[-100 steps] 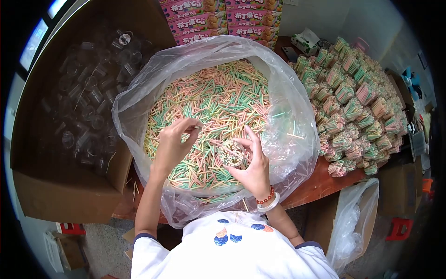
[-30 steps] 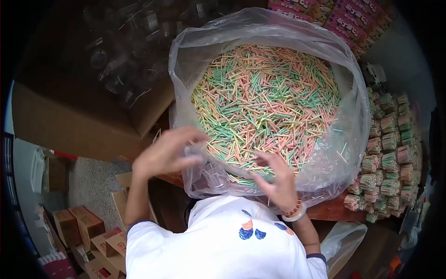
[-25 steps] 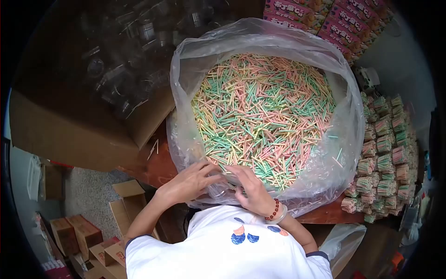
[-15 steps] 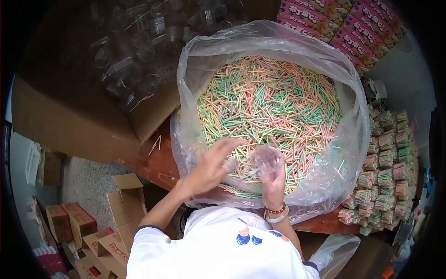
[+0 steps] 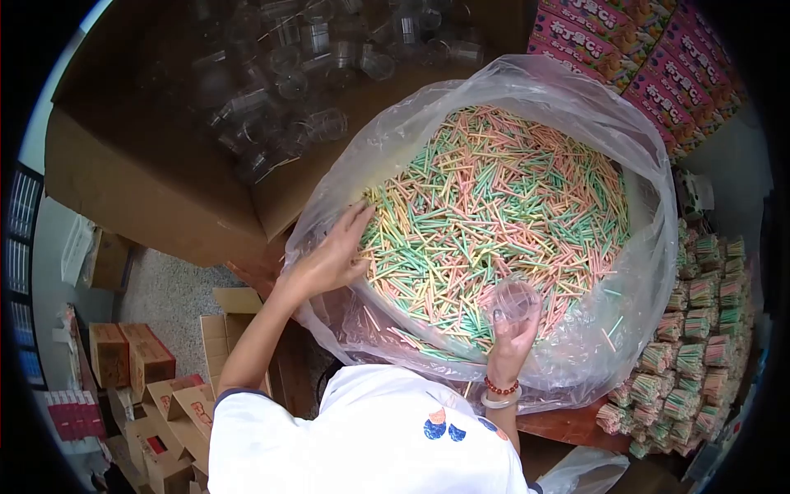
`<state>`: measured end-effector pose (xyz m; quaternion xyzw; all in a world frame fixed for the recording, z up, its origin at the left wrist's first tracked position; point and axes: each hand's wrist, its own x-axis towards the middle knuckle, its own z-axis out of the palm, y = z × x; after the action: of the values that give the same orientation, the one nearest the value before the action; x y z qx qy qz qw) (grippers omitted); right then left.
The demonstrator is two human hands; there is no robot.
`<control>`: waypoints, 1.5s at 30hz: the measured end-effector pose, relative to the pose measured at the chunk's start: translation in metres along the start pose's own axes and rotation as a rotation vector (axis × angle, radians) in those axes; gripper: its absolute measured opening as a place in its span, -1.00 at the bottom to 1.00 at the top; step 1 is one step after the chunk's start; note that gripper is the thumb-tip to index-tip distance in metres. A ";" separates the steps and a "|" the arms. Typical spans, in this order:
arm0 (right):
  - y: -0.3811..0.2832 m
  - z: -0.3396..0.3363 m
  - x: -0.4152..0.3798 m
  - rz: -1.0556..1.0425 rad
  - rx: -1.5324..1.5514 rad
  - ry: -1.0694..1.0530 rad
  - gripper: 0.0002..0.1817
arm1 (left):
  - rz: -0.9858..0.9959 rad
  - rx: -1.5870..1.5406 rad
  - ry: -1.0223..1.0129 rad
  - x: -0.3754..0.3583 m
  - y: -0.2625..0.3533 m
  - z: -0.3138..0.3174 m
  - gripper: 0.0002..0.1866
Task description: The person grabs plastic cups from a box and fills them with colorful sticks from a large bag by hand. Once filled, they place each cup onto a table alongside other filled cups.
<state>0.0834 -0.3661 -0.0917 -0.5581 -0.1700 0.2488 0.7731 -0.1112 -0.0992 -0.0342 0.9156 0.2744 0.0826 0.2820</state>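
Note:
A large clear plastic bag (image 5: 650,140) stands open, full of short pink, green and yellow sticks (image 5: 494,206). My left hand (image 5: 336,253) is at the bag's left inner edge, fingers apart and fingertips at the sticks; nothing shows in it. Over the lower right of the sticks, my right hand (image 5: 514,333) has its fingers around a clear, round plastic cup (image 5: 516,301). No sticks can be made out inside the cup. Red beads and a pale bangle circle the right wrist.
A big cardboard box (image 5: 156,198) with clear plastic cups (image 5: 329,123) is at the upper left. Pink printed boxes (image 5: 576,37) are at the upper right. Bundled sticks (image 5: 691,354) are stacked at the right. Smaller cartons (image 5: 148,354) stand at the lower left.
My left hand has moved up and left, away from the cup to the bag's left side. The view has shifted, and my right hand with the cup appears slightly lower and further right.

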 end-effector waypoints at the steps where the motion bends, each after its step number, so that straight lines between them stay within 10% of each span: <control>1: 0.000 0.000 -0.001 -0.004 -0.028 -0.006 -0.14 | 0.046 0.039 0.002 0.004 -0.006 0.007 -0.11; 6: -0.001 0.002 -0.006 0.013 -0.053 -0.005 -0.13 | -0.110 0.141 -0.029 0.022 -0.021 0.002 0.28; 13: -0.002 0.002 -0.001 0.008 -0.114 -0.041 -0.12 | -0.339 0.146 -0.196 0.047 -0.023 -0.002 0.10; 16: -0.001 0.004 -0.002 0.006 -0.109 -0.037 -0.11 | -0.150 0.141 0.058 0.042 -0.041 0.014 0.03; 18: -0.006 0.007 -0.003 0.019 -0.105 -0.039 -0.13 | -0.402 0.107 -0.102 0.047 -0.040 0.013 -0.05; 25: -0.003 0.010 -0.005 -0.008 -0.055 -0.026 -0.16 | 0.118 0.185 0.322 0.052 -0.064 0.016 -0.26; 30: -0.007 0.010 -0.006 -0.028 -0.012 -0.036 -0.17 | 0.037 0.105 0.288 0.052 -0.031 0.000 -0.38; 34: -0.006 0.013 0.001 0.025 0.020 -0.072 -0.17 | -0.056 -0.188 0.224 0.058 0.022 -0.007 -0.49; 36: -0.014 0.021 0.008 0.066 0.005 -0.172 -0.19 | -0.173 -1.014 0.149 0.066 0.034 0.012 -0.59; 39: -0.011 0.025 0.021 0.084 -0.044 -0.234 -0.16 | -0.453 -1.320 0.066 0.082 0.047 0.046 -0.70; 45: -0.004 0.023 0.037 -0.142 -0.412 -0.121 -0.21 | -0.378 -1.698 0.001 0.101 0.106 0.062 -0.71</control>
<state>0.1018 -0.3278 -0.0809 -0.6748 -0.3022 0.1870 0.6468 0.0408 -0.1460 -0.0261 0.3344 0.2676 0.2116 0.8785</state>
